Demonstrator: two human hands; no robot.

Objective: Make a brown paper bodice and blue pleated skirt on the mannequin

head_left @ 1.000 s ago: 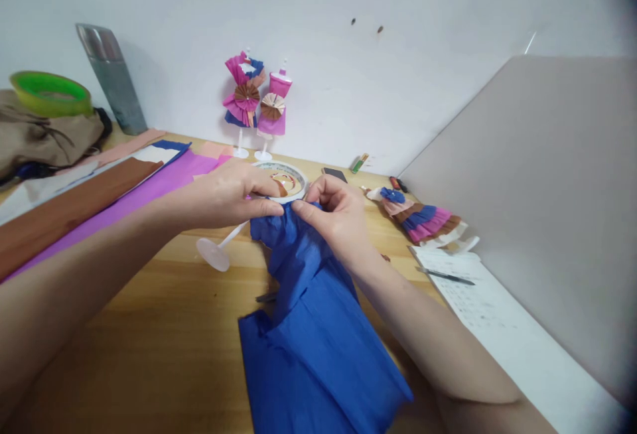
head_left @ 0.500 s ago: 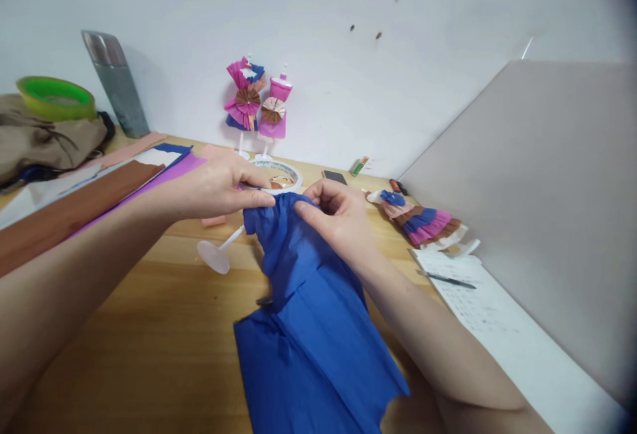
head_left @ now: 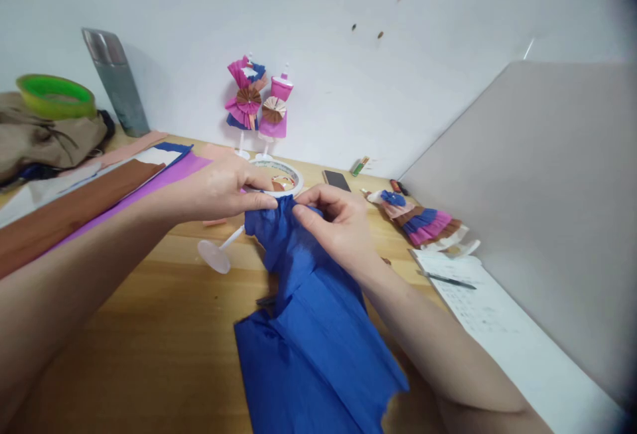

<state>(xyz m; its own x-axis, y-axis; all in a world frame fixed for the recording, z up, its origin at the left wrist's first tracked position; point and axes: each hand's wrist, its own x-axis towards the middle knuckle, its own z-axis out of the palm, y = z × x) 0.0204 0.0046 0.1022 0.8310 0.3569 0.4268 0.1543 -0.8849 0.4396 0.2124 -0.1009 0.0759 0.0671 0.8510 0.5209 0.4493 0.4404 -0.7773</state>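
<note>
Blue crepe paper (head_left: 318,328) runs from between my hands down to the front edge of the view, gathered in folds at its top. My left hand (head_left: 226,185) pinches the gathered top edge from the left. From the right, my right hand (head_left: 336,218) pinches the same edge between thumb and fingers. A white stand with a round base (head_left: 213,257) lies tilted, its rod running in under the paper; what it carries is hidden. Part of a dark tool (head_left: 265,301) shows beside the paper. A roll of tape (head_left: 293,172) lies just behind my hands.
Coloured paper sheets (head_left: 74,198), a flask (head_left: 117,82) and a bag (head_left: 44,135) with green tape (head_left: 57,97) are left. Two dressed stands (head_left: 243,99) are at the wall. A phone (head_left: 336,180), layered dress (head_left: 423,221) and notebook (head_left: 488,308) with pen (head_left: 450,281) are right.
The gathered top of the blue paper has shifted slightly and shows tighter folds between my fingertips. My right hand has moved a little. Both hands keep their pinch.
</note>
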